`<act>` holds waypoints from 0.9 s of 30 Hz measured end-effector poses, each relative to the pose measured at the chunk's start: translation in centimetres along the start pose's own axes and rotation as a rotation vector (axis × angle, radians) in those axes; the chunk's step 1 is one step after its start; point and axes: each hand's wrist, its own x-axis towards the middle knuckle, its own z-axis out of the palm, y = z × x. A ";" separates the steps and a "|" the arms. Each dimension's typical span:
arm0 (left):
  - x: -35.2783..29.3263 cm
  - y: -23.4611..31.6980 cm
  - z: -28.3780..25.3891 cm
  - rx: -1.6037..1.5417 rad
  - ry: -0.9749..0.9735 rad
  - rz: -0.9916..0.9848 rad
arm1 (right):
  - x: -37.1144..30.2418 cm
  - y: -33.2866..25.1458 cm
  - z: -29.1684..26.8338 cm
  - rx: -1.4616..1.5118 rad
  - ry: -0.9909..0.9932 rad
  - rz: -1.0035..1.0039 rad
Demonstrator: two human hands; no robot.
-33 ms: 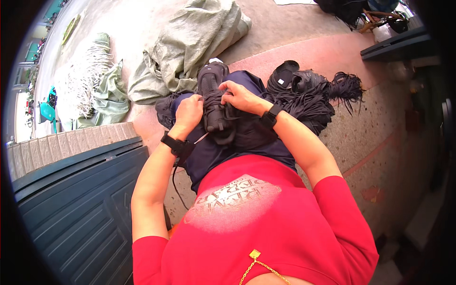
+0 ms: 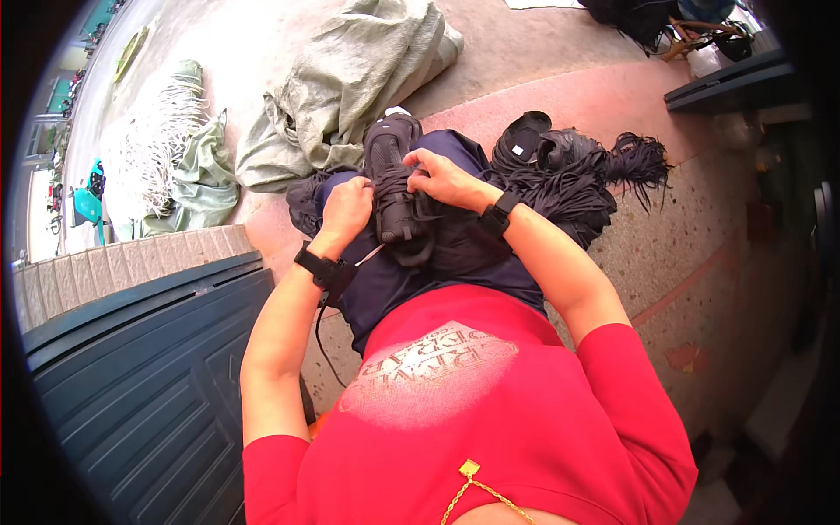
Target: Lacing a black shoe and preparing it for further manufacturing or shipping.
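Note:
A black shoe [image 2: 392, 166] lies on my lap, toe pointing away from me, across my dark blue trousers [image 2: 437, 254]. My left hand [image 2: 346, 210] grips the shoe's left side. At the shoe's upper right, my right hand [image 2: 442, 177] pinches its black laces [image 2: 404, 188] with the fingers closed. Both wrists wear black bands. A thin cord hangs from under my left wrist. I wear a red shirt [image 2: 472, 411].
A heap of black laces and another black shoe [image 2: 560, 171] lies right of my knees on the reddish floor. A grey-green sack [image 2: 359, 79] lies ahead, and white strings [image 2: 162, 127] lie on green cloth at left. A dark teal metal door [image 2: 131, 394] stands at lower left.

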 end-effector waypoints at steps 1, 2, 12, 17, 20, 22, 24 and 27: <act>-0.3 -0.5 0.2 -0.068 -0.039 -0.030 | 0.0 0.1 0.2 -0.145 0.002 -0.065; -0.6 -0.5 0.2 -0.137 -0.077 -0.060 | 0.0 0.0 0.3 -0.291 0.005 -0.131; -0.7 1.2 -1.5 -0.021 -0.338 -0.118 | -0.4 -1.2 1.2 -0.488 0.052 -0.032; -1.3 1.8 -2.4 0.029 -0.215 0.130 | -0.8 -1.2 1.7 -0.510 0.069 -0.185; -3.3 3.1 -4.2 0.547 -0.046 0.685 | -1.0 -2.1 2.4 -0.870 0.054 -0.420; -4.2 0.3 -5.0 0.635 0.030 0.906 | -1.0 -3.3 2.9 -1.008 -0.037 -0.366; -4.6 -2.4 -6.1 0.691 0.044 0.786 | -0.4 -1.8 2.2 -0.849 0.146 -0.426; -4.6 -3.7 -5.8 0.477 0.112 0.471 | -0.8 -2.0 0.4 -0.800 0.261 -0.163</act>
